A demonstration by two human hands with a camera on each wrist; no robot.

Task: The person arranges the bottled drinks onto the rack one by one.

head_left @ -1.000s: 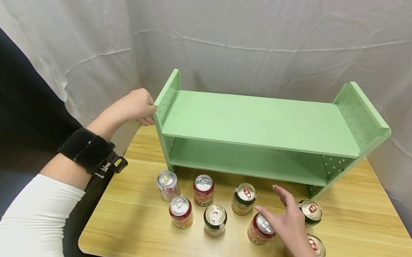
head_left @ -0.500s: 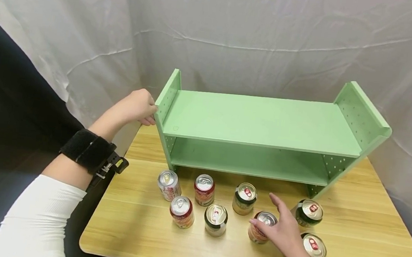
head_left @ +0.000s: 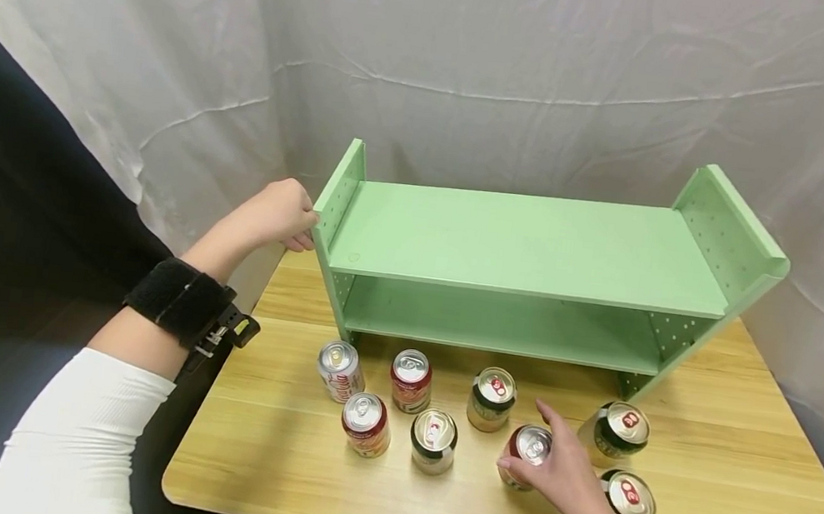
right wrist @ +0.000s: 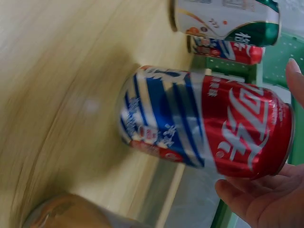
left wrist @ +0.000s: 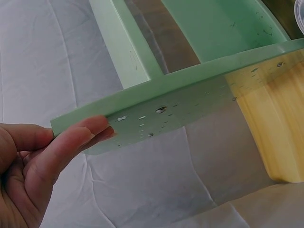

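Having dropped from above the can row over the last second, now wrapping round the red can (head_left: pixel 527 453) — right hand (head_left: pixel 570 479), fingers curling about its side, palm touching the wall low in the right wrist view. Standing upright on the wooden table (head_left: pixel 734 492), near the front edge, with a green-banded can (head_left: pixel 629 499) just beside the wrist and another can (head_left: pixel 615 433) just behind; open board lying to the right. Further left, sitting in a loose double row: five more cans (head_left: pixel 410 378), the nearest one (head_left: pixel 433 439) a clear gap away. Beyond, spanning the table's back — green shelf (head_left: pixel 525 252). Gripping its left side panel: left hand (head_left: pixel 277 213), unmoved. Showing only in the left wrist view — fingers (left wrist: pixel 71 140) pressing flat under the panel edge, thumb above.
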